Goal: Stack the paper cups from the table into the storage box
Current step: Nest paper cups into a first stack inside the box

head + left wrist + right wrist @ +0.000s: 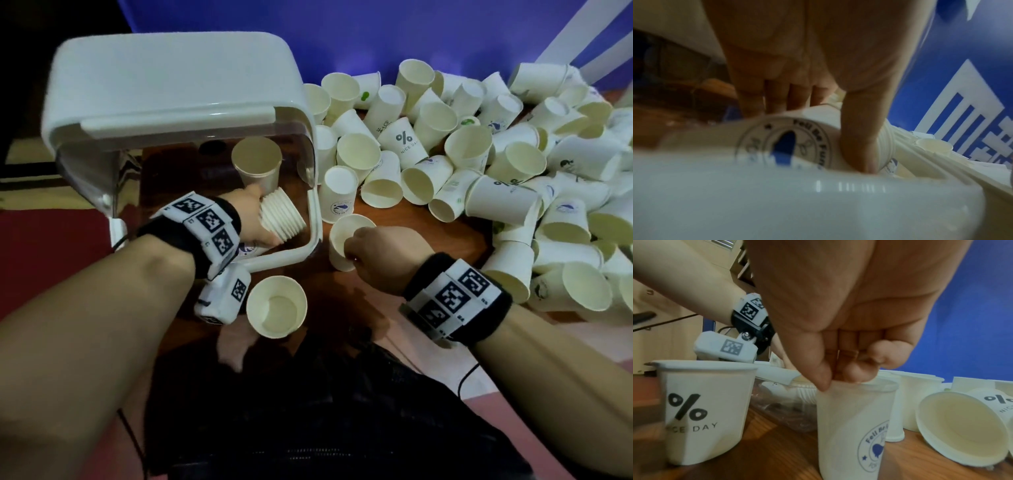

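Head view: my left hand (pixel 251 219) is gripping a nested stack of cups (pixel 282 219) inside the storage box (pixel 317 219), left of centre; my right hand (pixel 368 248) is pinching a single cup (pixel 342 240) at mid-frame. A large heap of loose cups (pixel 479 164) is filling the right side (most work is remaining, I judge).

Left wrist view: fingers and thumb (pixel 859 142) are wrapping the stack.

Right wrist view: thumb and fingers (pixel 851 371) are clamping the cup's rim, lower centre.

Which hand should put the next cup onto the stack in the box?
Probably the right hand. It already pinches the rim of a single cup just outside the storage box. The left hand is busy gripping the stack of cups inside it.
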Demonstrator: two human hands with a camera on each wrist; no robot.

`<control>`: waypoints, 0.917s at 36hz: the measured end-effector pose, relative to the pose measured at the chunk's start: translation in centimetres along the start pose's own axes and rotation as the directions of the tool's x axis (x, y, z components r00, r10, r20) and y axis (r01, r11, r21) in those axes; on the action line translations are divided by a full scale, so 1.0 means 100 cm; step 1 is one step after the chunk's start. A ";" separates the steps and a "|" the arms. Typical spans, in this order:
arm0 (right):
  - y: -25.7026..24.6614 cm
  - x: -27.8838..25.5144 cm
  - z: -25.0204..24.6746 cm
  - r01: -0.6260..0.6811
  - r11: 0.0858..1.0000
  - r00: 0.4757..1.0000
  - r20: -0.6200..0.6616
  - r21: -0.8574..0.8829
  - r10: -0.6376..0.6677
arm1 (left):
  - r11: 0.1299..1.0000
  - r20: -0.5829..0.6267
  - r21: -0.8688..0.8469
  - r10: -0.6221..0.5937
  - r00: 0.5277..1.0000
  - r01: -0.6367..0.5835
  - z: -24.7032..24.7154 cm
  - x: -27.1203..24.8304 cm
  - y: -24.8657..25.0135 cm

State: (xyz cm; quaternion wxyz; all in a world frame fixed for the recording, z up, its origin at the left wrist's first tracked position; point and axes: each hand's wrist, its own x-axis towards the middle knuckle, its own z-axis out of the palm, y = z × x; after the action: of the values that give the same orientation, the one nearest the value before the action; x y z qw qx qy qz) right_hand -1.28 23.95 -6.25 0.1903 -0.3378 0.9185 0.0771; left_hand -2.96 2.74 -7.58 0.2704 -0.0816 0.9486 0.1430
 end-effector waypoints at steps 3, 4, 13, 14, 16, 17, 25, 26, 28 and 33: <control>0.000 0.000 0.000 -0.014 1.000 0.997 -0.075 0.000 0.014 | 0.996 -0.032 -0.079 0.027 0.999 -0.029 -0.001 -0.010 -0.017; 0.000 0.000 -0.001 -0.012 1.000 0.992 -0.122 0.002 0.012 | 0.993 -0.050 -0.115 0.028 0.998 -0.033 -0.003 -0.016 -0.022; -0.018 -0.024 -0.052 0.077 0.994 0.813 -0.582 0.081 -0.016 | 0.917 -0.249 -0.374 0.046 0.968 -0.140 0.014 -0.058 -0.088; -0.025 -0.024 -0.058 0.103 0.991 0.792 -0.609 0.083 -0.031 | 0.908 -0.257 -0.396 0.037 0.966 -0.140 0.017 -0.059 -0.094; -0.042 -0.024 -0.068 0.168 0.983 0.759 -0.646 0.077 -0.079 | 0.884 -0.277 -0.440 0.030 0.960 -0.155 0.022 -0.060 -0.101; -0.051 -0.022 -0.072 0.205 0.977 0.741 -0.662 0.063 -0.113 | 0.875 -0.288 -0.456 0.030 0.957 -0.165 0.024 -0.060 -0.104; -0.110 0.020 -0.078 0.353 0.935 0.749 -0.589 -0.034 -0.304 | 0.788 -0.353 -0.551 0.077 0.932 -0.274 0.031 -0.063 -0.116; -0.114 0.026 -0.077 0.350 0.936 0.773 -0.553 -0.041 -0.313 | 0.776 -0.347 -0.564 0.090 0.934 -0.284 0.031 -0.064 -0.117; -0.118 0.038 -0.074 0.325 0.944 0.832 -0.460 -0.051 -0.311 | 0.762 -0.339 -0.579 0.099 0.936 -0.290 0.030 -0.067 -0.119; -0.128 0.053 -0.069 0.336 0.941 0.884 -0.330 -0.039 -0.330 | 0.739 -0.346 -0.604 0.095 0.934 -0.299 0.027 -0.074 -0.126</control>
State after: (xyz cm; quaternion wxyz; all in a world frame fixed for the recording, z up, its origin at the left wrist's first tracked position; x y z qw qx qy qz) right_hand 1.25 9.18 -2.22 0.0466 -0.4966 0.8664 -0.0236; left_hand 7.51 -7.79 -8.66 0.0656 -0.0881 0.8726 0.4759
